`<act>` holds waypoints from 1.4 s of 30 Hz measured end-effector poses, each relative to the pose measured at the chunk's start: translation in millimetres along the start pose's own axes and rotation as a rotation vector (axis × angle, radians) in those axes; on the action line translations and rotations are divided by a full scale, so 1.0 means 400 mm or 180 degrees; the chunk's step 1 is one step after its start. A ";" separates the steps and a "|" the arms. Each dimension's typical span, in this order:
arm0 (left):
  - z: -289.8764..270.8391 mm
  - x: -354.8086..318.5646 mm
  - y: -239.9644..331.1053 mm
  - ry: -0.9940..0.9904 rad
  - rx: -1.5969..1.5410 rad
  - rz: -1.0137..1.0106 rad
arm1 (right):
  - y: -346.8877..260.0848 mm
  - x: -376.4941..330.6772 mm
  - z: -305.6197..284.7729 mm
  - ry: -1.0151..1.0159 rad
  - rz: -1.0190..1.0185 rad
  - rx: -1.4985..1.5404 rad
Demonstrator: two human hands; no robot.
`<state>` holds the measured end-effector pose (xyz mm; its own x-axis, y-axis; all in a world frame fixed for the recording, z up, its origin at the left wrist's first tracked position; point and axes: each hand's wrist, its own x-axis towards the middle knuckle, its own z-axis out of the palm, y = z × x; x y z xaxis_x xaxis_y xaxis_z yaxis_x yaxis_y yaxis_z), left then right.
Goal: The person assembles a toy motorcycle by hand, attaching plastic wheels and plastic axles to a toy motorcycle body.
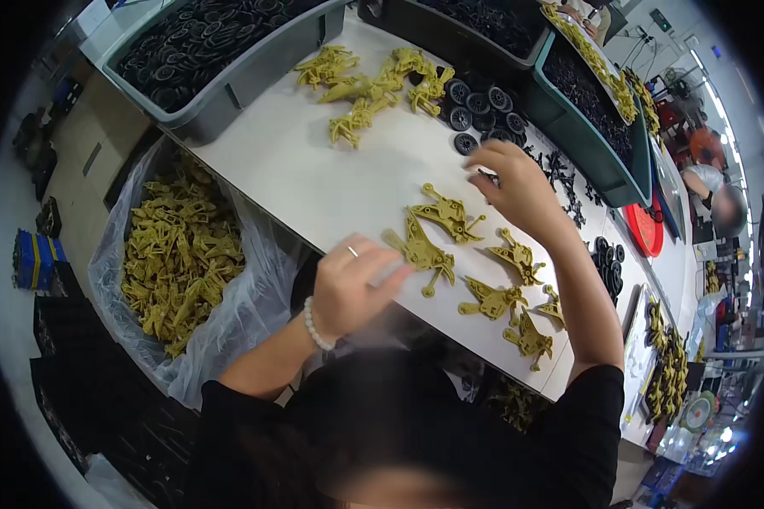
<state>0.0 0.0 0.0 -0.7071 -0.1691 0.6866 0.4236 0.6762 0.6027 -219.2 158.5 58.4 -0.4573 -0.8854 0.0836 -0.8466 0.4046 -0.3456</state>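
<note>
Left hand (pixel 348 284), mid-frame: fingers blurred; cannot tell if they touch the yellow part (pixel 424 252) beside them. Right hand (pixel 518 188), right of centre: fingertips soft, dark bit (pixel 489 176) at the thumb too small to name. One yellow piece (pixel 553 308), lower right of centre, partly hidden behind the right forearm (pixel 587 297). Grey bin (pixel 272 68), upper left: cut by top edge. Black bits (pixel 590 97) in green bin (pixel 581 140), upper right: too small to tell apart. Co-worker (pixel 706 178), far right: head blurred.
</note>
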 end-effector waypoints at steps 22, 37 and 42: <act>-0.072 0.098 -0.184 0.0358 0.1306 -0.1297 | -0.167 0.332 0.107 0.0270 -0.1148 0.0073; -0.087 0.096 -0.184 0.0732 0.0046 -0.1159 | -0.215 0.210 0.080 0.0597 -0.1545 0.1533; -0.086 0.076 -0.194 0.0186 0.1602 0.0196 | -0.178 0.118 0.110 0.0366 -0.1874 0.0703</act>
<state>-34.8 -82.2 -12.1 -0.6504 -0.1480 0.7451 0.1283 0.9453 0.2998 -168.5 77.9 45.7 0.0306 -0.9099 0.4137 -0.8946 -0.2096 -0.3947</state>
